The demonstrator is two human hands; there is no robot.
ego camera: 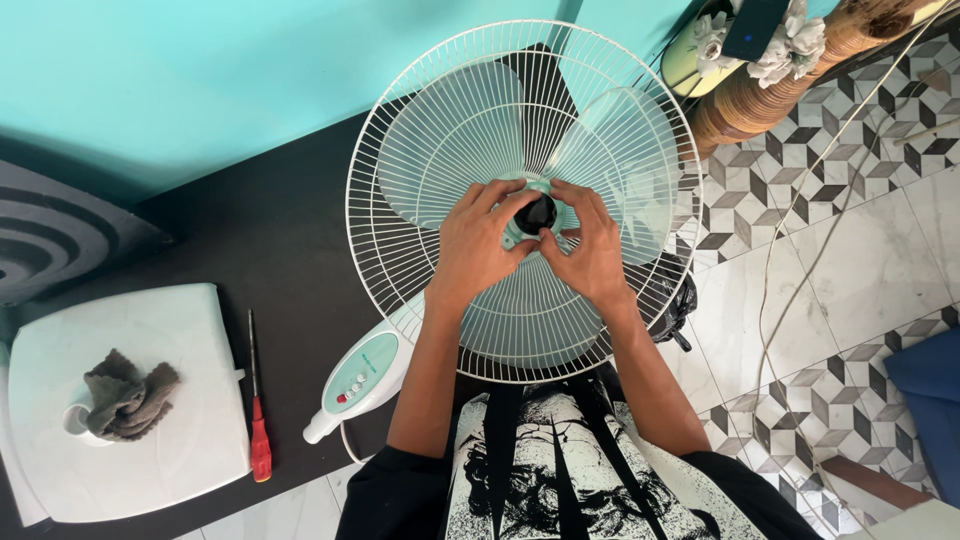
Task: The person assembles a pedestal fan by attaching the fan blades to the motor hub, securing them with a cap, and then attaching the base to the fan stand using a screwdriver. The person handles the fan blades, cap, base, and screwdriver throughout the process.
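A white wire fan guard [400, 150] lies face up with pale translucent blades [470, 120] inside it. At its centre sits a black round cap [537, 213] on a light green hub. My left hand [480, 240] and my right hand [590, 240] both have their fingers pinched around the black cap from opposite sides. The fan's white and green control stem [362, 377] with several buttons sticks out at the lower left of the guard.
A red-handled screwdriver [258, 420] lies on the black surface beside a white fan base [180, 330] with a grey rag [125, 397] on it. A second grille [50, 230] rests at left. Woven pot, cable and patterned tiles at right.
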